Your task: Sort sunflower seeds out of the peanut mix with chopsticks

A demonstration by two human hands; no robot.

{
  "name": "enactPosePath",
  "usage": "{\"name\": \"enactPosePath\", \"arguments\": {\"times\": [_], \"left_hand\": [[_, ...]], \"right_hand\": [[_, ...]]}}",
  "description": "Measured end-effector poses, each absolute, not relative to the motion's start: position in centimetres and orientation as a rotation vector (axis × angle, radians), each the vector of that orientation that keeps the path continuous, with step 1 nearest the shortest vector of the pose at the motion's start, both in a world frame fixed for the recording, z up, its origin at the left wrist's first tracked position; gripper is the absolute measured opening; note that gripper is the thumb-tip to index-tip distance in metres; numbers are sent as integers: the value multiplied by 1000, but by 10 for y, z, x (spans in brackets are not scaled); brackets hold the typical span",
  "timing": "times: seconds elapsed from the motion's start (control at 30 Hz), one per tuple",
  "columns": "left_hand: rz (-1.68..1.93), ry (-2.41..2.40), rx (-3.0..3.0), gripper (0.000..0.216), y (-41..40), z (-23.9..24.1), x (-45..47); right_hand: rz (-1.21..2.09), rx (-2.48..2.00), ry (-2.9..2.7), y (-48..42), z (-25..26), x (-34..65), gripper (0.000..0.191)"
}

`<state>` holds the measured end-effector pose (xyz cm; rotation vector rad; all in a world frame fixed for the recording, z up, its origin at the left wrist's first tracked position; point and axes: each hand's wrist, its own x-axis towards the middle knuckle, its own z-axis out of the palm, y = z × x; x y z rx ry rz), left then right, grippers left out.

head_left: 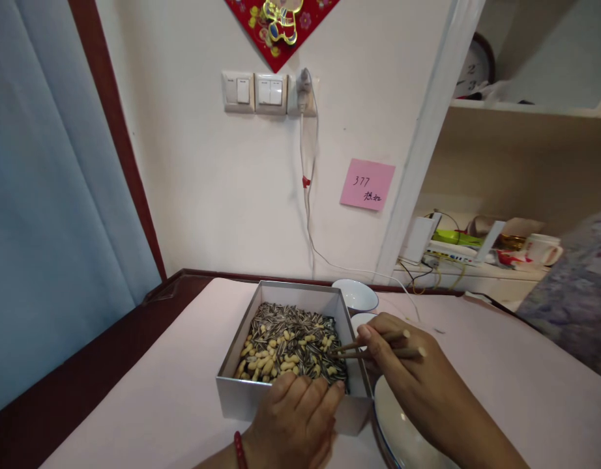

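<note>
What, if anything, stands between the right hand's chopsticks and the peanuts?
Nothing visible: the right hand holds the chopsticks over the right wall of the box, tips inside near some peanuts. Striped seeds lie around those.

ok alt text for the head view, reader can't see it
The right hand holds chopsticks, tips among striped seeds and peanuts in a silver box, while the left hand rests at its near rim. White dishes stand nearby on a pink-topped table.
</note>
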<state>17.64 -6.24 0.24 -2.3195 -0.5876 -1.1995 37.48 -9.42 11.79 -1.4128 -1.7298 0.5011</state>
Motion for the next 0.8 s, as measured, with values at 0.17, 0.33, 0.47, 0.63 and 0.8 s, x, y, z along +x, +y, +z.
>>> {"name": "enactPosePath", "arguments": {"times": [0.17, 0.33, 0.47, 0.63, 0.8], "left_hand": [[-1208, -608, -2289, 29, -62, -2, 177], [-1209, -622, -2289, 30, -62, -3, 177], [-1207, -610, -2286, 31, -61, -2, 176], [-1195, -593, -2296, 31, -61, -1, 176], [-1209, -603, -2308, 31, -62, -1, 176]], "right_hand": [[484, -1440, -1760, -92, 117, 370, 45], [451, -1443, -1730, -87, 114, 369, 45], [447, -1396, -1719, -90, 115, 372, 47], [436, -1340, -1690, -95, 122, 377, 48], [244, -1258, -1648, -119, 144, 396, 41]]}}
